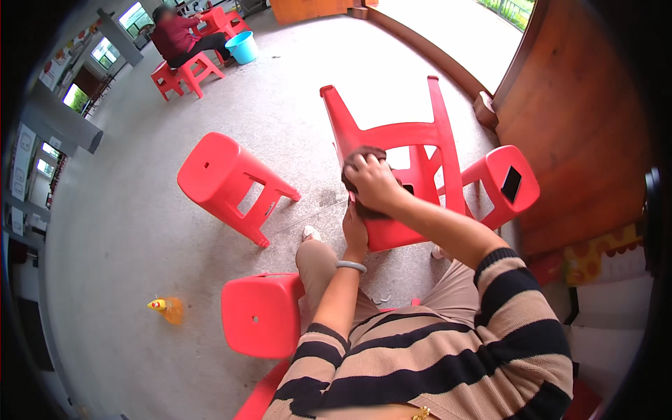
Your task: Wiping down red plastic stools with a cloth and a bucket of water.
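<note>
A red plastic stool [401, 135] lies tipped before me, with its legs pointing away and its seat end near my knees. My right hand [371, 176] presses a dark brown cloth [362, 157] against the side of this stool, fingers curled over the fabric. Lower down, my left hand [355, 228] is against the stool's near left edge, its fingertips partly hidden by the cloth and stool; it steadies or grips that edge. More dark cloth shows beneath my right wrist.
Upright red stools stand at left [210, 163], lower left [257, 315] and right [517, 163], the last bearing a black phone [511, 184]. A yellow-orange spray bottle [169, 308] is on the floor. Farther off, a person [176, 34] sits beside a blue bucket [242, 48].
</note>
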### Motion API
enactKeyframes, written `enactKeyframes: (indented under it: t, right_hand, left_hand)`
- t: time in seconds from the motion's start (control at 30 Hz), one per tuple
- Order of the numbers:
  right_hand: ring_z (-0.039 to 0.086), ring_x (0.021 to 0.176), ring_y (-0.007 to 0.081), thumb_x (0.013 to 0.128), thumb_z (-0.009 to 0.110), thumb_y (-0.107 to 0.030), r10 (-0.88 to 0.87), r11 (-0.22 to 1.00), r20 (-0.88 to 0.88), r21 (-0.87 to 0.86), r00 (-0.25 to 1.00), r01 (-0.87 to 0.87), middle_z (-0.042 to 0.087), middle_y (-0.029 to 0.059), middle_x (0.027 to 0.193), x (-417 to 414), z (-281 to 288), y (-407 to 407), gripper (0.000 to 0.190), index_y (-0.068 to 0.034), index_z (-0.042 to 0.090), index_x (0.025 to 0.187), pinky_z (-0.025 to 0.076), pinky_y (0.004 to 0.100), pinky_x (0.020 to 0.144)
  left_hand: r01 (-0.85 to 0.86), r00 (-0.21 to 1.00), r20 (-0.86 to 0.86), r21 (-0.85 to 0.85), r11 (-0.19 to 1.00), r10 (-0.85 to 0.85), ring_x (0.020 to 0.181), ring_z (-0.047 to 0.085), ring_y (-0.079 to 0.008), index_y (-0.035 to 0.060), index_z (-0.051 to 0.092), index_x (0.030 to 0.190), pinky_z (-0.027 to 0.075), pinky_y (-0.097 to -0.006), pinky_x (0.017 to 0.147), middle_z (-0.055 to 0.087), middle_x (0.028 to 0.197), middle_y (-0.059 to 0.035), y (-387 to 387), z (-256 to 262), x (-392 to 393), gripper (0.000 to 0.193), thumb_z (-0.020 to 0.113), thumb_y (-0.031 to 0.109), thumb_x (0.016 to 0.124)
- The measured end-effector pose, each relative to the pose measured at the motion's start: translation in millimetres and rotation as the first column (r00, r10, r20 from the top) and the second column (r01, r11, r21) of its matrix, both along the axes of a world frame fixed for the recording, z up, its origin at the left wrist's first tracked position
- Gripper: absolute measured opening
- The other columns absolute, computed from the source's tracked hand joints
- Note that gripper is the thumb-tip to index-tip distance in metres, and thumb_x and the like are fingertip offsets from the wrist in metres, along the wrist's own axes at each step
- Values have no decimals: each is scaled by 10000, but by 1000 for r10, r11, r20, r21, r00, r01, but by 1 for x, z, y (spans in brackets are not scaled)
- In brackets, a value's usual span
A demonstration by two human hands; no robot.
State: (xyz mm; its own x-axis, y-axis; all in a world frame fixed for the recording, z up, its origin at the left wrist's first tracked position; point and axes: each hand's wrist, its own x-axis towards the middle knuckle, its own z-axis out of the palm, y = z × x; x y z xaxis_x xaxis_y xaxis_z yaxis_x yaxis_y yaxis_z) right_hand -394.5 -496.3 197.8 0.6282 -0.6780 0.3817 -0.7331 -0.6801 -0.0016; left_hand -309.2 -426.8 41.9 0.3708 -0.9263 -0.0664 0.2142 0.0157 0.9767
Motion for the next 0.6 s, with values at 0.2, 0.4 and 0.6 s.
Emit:
enactKeyframes:
  t: [0.2,0.4,0.6]
  right_hand:
    - [583,1038,308,790,676,-203,87,991,-66,107,994,-79,577,121,1109,-35,2,36,239,-126,661,1015,501,459,804]
    - [616,1023,274,836,637,-188,-63,994,-34,-87,997,60,596,98,1109,15,8,-50,189,-127,675,1011,524,449,777]
    - [646,1078,294,884,628,-162,-274,948,-117,137,955,288,600,124,1171,54,21,-127,288,-115,624,1168,569,475,820]
  left_hand:
    - [83,995,-47,-82,993,-87,1183,612,-240,-42,580,1343,461,-361,1029,639,1312,-162,-1,6,-6,506,332,333,1111]
    - [-28,984,179,116,993,7,1106,637,-285,-42,624,1255,465,-380,982,680,1173,-207,1,9,-8,516,339,357,1096]
    - [-2,982,183,207,978,-37,1159,634,-363,-14,623,1295,463,-398,992,679,1207,-253,6,9,2,536,351,398,1087]
